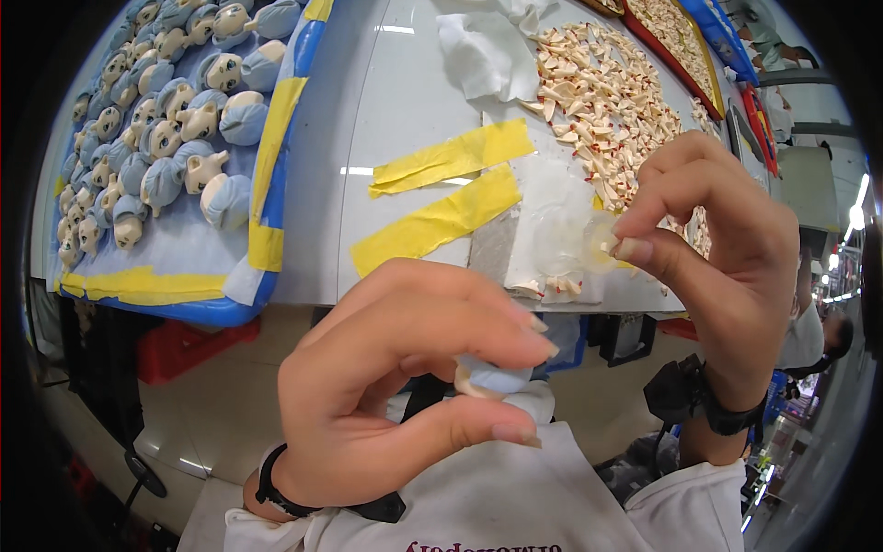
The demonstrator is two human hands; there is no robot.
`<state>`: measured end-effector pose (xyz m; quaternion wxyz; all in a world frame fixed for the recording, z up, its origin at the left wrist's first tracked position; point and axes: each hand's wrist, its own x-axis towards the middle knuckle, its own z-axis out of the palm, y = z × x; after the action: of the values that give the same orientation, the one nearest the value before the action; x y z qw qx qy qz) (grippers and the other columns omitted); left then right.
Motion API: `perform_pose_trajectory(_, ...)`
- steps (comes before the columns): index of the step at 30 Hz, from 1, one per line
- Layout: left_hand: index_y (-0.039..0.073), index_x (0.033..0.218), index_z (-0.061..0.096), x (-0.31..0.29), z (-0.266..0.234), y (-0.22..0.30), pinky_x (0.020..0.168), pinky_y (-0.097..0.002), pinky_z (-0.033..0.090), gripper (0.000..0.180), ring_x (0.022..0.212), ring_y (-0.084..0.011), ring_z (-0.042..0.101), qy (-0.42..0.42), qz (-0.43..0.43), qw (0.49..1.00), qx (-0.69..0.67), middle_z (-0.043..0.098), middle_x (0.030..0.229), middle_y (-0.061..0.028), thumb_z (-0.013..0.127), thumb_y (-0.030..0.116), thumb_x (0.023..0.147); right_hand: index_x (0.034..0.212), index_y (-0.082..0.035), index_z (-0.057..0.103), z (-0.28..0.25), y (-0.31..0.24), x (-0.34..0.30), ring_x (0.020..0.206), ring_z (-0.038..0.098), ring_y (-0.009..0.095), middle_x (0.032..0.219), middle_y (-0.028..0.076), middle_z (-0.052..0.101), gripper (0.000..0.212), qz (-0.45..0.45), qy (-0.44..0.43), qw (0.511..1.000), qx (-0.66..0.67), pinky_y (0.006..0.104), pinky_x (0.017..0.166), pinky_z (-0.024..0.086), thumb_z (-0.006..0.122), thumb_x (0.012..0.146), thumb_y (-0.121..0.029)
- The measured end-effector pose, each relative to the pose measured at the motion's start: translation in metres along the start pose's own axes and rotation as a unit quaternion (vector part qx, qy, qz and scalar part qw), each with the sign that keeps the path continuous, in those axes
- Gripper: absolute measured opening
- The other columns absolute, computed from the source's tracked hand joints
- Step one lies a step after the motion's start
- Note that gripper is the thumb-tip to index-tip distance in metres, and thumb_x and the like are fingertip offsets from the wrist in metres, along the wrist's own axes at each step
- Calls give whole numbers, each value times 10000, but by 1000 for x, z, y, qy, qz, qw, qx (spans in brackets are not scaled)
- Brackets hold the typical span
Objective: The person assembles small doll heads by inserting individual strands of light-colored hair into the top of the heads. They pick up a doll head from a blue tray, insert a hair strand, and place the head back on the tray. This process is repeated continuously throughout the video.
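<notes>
Near the table's front edge, my left hand (368,377) is closed round a small doll head (497,380) with pale blue hair, gripped between thumb and fingers; most of it is hidden. My right hand (722,225) pinches a tiny cream-coloured piece (608,247) between thumb and forefinger. Just behind these fingertips lies a round translucent disc (596,237), on a white sheet with a clear glossy smear (550,230). Several small cream pieces with red tips (563,286) rest along the sheet's front edge.
On the left stands a blue tray (207,311) edged with yellow tape, holding rows of blue-haired doll heads (166,138). Two yellow tape strips (437,221) cross the middle. A heap of cream pieces (602,92) spreads at the back right, beside white cloth (487,55) and a red-edged tray (676,55).
</notes>
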<state>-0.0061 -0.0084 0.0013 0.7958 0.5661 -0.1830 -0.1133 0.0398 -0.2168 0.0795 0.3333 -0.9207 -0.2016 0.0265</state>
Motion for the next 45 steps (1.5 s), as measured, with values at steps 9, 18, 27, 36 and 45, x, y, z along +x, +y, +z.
perform_pose_trajectory(9, -50, 1041, 511, 1, 1, -4, 597, -255, 513, 396, 791, -259, 618, -21, -20, 997, -67, 513, 1059, -249, 696, 108, 728, 662, 2, 550, 2, -8, 5, 679, 477, 167, 694, 63, 497, 137, -23, -5, 994, -107, 255, 625, 355, 649, 568, 15)
perform_pose_trajectory(18, -47, 1024, 509, 2, 17, 3, 604, -240, 518, 444, 798, -253, 616, 83, -63, 988, -111, 518, 1034, -217, 737, 123, 683, 690, -3, 533, 16, -1, -11, 689, 441, 159, 713, 57, 476, 141, -9, 114, 991, 70, 255, 638, 325, 639, 603, -33)
perform_pose_trajectory(27, -15, 1003, 474, 4, 22, -7, 599, -241, 512, 468, 787, -231, 608, 85, -8, 987, -135, 518, 1006, -191, 760, 132, 662, 755, -45, 499, 3, -14, -28, 663, 386, 95, 748, 34, 439, 201, 119, 82, 967, 210, 198, 596, 277, 654, 704, -161)
perform_pose_trajectory(36, 10, 1009, 443, 6, 20, -4, 640, -266, 503, 476, 793, -231, 595, 55, -2, 995, -77, 493, 1000, -155, 748, 189, 690, 761, -68, 486, 13, -11, -39, 654, 390, 99, 727, 26, 443, 256, 152, 128, 940, 279, 211, 605, 280, 684, 709, -222)
perform_pose_trajectory(45, 17, 1021, 463, 3, 33, -8, 619, -251, 501, 523, 764, -196, 589, 144, -50, 972, -180, 518, 968, -144, 715, 355, 711, 758, -59, 519, 34, -15, -45, 652, 418, 95, 735, 51, 471, 216, 97, 78, 922, 366, 195, 593, 296, 716, 684, -105)
